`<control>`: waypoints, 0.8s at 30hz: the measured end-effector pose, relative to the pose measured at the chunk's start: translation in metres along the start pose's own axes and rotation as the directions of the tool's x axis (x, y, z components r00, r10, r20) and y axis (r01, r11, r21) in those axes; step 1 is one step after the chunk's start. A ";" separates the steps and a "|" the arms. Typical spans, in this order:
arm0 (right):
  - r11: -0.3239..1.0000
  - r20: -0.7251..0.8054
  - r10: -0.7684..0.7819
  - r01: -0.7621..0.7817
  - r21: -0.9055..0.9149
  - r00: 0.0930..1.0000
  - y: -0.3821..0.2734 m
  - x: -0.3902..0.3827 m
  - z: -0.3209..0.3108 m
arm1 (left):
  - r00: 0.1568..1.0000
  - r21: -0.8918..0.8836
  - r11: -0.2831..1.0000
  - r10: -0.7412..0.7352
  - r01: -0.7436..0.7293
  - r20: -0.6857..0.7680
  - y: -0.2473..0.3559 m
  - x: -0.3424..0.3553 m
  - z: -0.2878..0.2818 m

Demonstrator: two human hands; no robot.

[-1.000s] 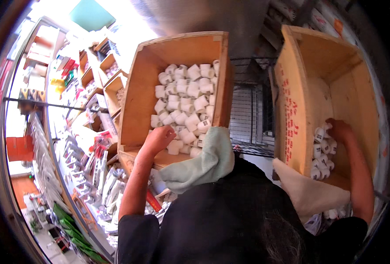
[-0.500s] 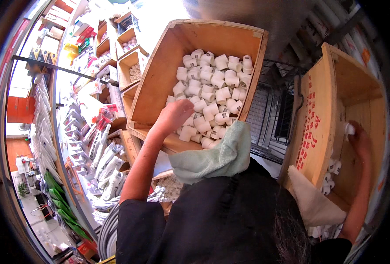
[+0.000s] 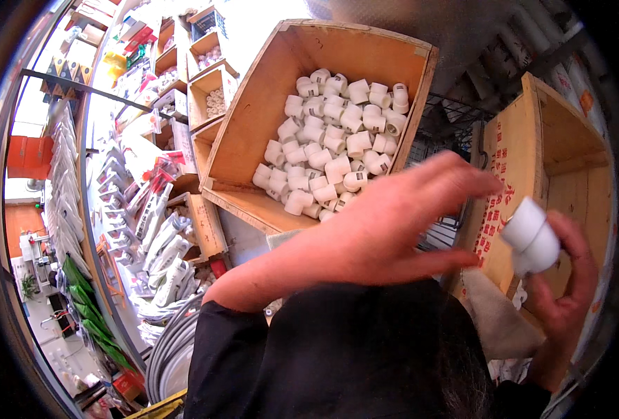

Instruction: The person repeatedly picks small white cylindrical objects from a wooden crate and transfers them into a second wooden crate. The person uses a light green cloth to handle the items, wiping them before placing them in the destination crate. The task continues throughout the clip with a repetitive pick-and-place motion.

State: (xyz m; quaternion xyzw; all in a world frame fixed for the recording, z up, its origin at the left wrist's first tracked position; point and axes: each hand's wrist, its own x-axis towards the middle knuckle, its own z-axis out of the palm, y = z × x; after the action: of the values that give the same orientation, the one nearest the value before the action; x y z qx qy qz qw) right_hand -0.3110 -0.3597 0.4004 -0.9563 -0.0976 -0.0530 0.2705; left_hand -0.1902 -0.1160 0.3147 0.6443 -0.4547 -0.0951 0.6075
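Note:
My right hand (image 3: 568, 279) grips a white plastic elbow pipe fitting (image 3: 531, 236), raised in front of the wooden crate on the right (image 3: 499, 183). Toward that fitting reaches my left hand (image 3: 414, 223), its fingers stretched out and apart, with nothing in it. Between the fingertips and the fitting a small gap shows. Ahead of me a large wooden box (image 3: 253, 105) holds a heap of similar white elbow fittings (image 3: 334, 143). My left forearm hides part of the box's near side and most of the pale green cloth. The right crate's lower inside is largely behind my right hand.
At left, shelves carry bagged goods (image 3: 163, 237) and small wooden bins (image 3: 208, 98). A coil of grey pipe (image 3: 170, 363) lies lower left. Behind the right crate's edge stands a dark wire rack (image 3: 438, 133). A beige cloth (image 3: 494, 321) hangs over the right crate's near edge.
My left hand has left the heap of fittings in the large box and swung right across my body. My right hand has lifted an elbow fitting out of the right crate, toward me.

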 end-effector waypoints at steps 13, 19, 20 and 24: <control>0.880 0.163 0.194 -0.245 0.408 0.967 -0.011 0.004 0.044 | 0.992 0.081 0.993 -0.091 0.084 0.084 -0.006 -0.015 0.005; 0.897 -0.062 0.280 -0.238 0.372 0.958 0.000 -0.008 0.026 | 0.880 0.402 0.785 -0.445 0.472 -0.164 -0.063 -0.050 -0.058; 0.901 -0.065 0.266 -0.224 0.372 0.962 0.003 -0.008 0.022 | 0.762 0.410 0.654 -0.617 0.636 -0.196 -0.074 -0.061 -0.064; 0.897 -0.027 0.212 -0.184 0.402 0.977 0.004 -0.003 0.022 | 0.556 0.712 0.350 -0.828 0.609 -0.069 -0.142 -0.119 -0.061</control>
State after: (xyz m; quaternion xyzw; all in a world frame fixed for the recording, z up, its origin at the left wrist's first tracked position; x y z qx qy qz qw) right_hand -0.3118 -0.3517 0.3797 -0.8838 0.0010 -0.0380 0.4663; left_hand -0.1503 -0.0113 0.1552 0.9241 -0.2075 -0.2844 0.1485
